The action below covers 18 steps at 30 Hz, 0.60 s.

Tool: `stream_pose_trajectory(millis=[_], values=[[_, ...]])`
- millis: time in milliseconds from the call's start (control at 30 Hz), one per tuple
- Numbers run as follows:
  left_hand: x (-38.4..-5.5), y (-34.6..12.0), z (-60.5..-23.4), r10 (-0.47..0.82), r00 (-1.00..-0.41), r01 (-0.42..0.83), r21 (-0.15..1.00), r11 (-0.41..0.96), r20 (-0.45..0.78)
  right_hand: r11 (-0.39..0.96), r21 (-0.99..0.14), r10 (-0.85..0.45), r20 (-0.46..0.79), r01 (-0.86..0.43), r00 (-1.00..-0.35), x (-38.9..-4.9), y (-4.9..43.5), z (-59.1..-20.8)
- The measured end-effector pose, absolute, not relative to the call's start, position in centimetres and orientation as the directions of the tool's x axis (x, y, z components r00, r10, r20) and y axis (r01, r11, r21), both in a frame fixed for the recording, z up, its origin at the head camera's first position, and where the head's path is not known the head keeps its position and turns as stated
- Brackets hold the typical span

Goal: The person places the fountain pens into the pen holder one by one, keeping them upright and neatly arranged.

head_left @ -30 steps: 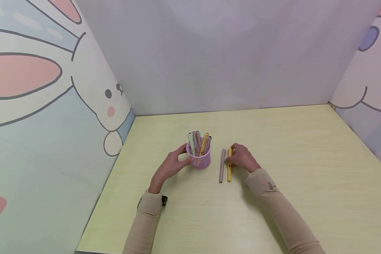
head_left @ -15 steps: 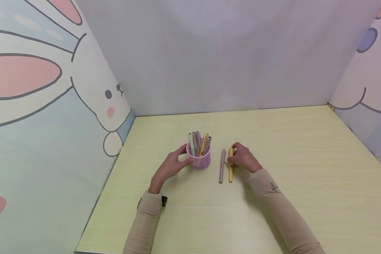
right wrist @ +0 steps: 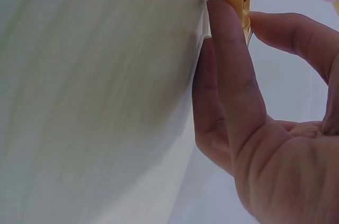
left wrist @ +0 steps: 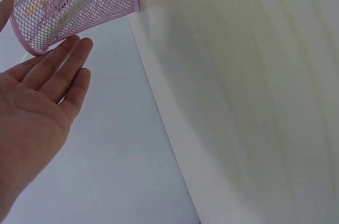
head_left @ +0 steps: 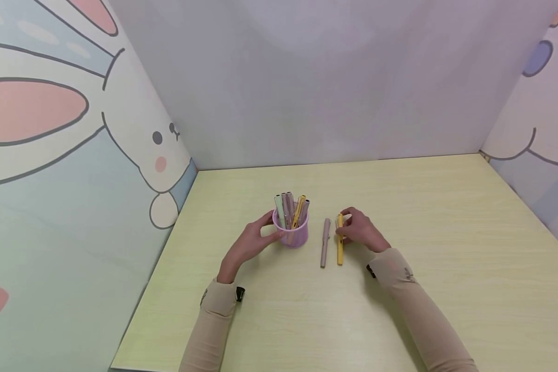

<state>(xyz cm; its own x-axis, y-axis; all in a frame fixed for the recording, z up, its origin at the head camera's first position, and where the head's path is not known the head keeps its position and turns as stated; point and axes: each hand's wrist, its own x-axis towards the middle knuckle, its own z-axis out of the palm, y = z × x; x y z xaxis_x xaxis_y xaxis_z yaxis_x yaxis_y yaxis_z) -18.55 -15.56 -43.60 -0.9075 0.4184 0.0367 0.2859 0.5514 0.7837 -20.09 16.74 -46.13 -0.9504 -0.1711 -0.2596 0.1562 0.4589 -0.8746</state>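
Note:
A pink mesh pen cup (head_left: 294, 236) stands upright on the table, filled with several capped pens (head_left: 288, 209) in pale green, mauve and yellow. My left hand (head_left: 251, 242) holds the cup from its left side, thumb at the near side and fingers on the far side; in the left wrist view the fingers (left wrist: 63, 70) look nearly straight against the mesh. My right hand (head_left: 360, 230) pinches a yellow pen (head_left: 340, 253) between thumb and fingers, right of the cup. Between the cup and that pen lies a mauve pen (head_left: 325, 243), untouched and roughly parallel to the yellow one.
The pale wood table (head_left: 279, 320) reaches back to a plain light wall (head_left: 316, 88). A wall with a painted rabbit (head_left: 135, 124) borders it on the left, and another painted wall (head_left: 521, 113) on the right. Black devices show at both cuffs.
My right hand has shifted slightly to the right with the yellow pen, widening the gap to the mauve pen. My left hand and the cup have stayed put.

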Motion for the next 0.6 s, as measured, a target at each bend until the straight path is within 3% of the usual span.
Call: stream_pose_trajectory(millis=[600], values=[[-18.53,-15.66,-43.60,0.430,-0.902,0.302,0.781,0.547,0.047,0.312,-0.946,-0.206,-0.159,0.089,-0.965,-19.72,17.44,-46.20]])
